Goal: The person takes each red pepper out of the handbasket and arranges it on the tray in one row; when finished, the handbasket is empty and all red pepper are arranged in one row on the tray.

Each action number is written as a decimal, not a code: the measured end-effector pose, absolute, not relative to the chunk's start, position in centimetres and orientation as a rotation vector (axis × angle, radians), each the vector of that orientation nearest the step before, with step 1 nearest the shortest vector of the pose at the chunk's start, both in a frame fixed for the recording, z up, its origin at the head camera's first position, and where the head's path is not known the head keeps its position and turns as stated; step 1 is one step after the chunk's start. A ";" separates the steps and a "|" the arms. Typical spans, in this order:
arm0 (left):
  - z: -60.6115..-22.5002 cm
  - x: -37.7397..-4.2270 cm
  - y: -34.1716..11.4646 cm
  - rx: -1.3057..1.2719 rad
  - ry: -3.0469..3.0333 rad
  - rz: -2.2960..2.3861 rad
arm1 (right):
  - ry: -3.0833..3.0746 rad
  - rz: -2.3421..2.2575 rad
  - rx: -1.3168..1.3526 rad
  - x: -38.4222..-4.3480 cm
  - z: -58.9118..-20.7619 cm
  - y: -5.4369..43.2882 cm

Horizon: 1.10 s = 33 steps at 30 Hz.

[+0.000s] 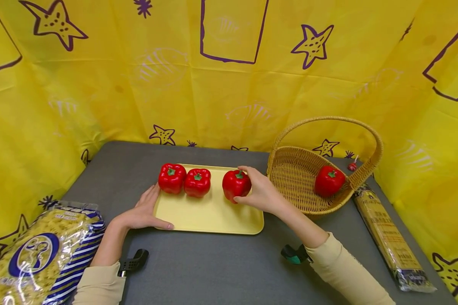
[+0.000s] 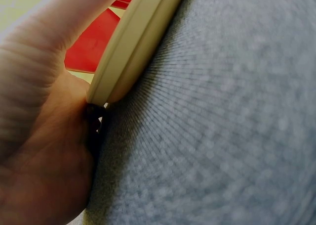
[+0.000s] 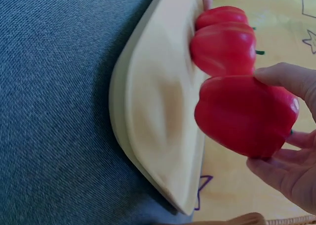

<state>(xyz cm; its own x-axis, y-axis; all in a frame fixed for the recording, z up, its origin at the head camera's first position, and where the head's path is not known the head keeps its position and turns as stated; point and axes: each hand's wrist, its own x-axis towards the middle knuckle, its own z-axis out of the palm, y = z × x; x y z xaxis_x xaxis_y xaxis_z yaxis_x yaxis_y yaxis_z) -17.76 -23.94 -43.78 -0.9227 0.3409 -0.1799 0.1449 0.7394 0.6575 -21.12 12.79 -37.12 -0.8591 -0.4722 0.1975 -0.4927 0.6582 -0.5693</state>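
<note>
My right hand [image 1: 262, 191] grips a red bell pepper [image 1: 235, 185] between thumb and fingers, over the right half of a pale yellow tray [image 1: 213, 218]. In the right wrist view the held pepper [image 3: 242, 118] is raised above the tray [image 3: 153, 96], its green stem mostly hidden. Two more red bell peppers, a left one [image 1: 171, 180] and a right one [image 1: 197, 185], sit side by side at the tray's back left. With fairly straight fingers, my left hand [image 1: 145, 212] rests against the tray's left end, thumb along the near rim. The left wrist view shows its palm beside the tray corner [image 2: 111, 76].
Right of the tray stands a wicker basket [image 1: 290, 178] with a tall handle and a red bell pepper [image 1: 329, 181] inside. A long pasta pack [image 1: 389, 237] and a small red lollipop [image 1: 353, 165] lie beside it. A pasta bag [image 1: 49, 258] lies front left.
</note>
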 end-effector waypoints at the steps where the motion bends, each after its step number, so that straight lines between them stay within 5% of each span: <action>1: -43.8 -17.8 -23.9 0.378 2.652 0.965 | -2.837 0.987 0.822 -21.2 -37.2 12.7; 33: -44.2 -17.9 -24.0 0.413 2.680 0.962 | -2.682 1.143 1.108 -22.8 -40.5 11.2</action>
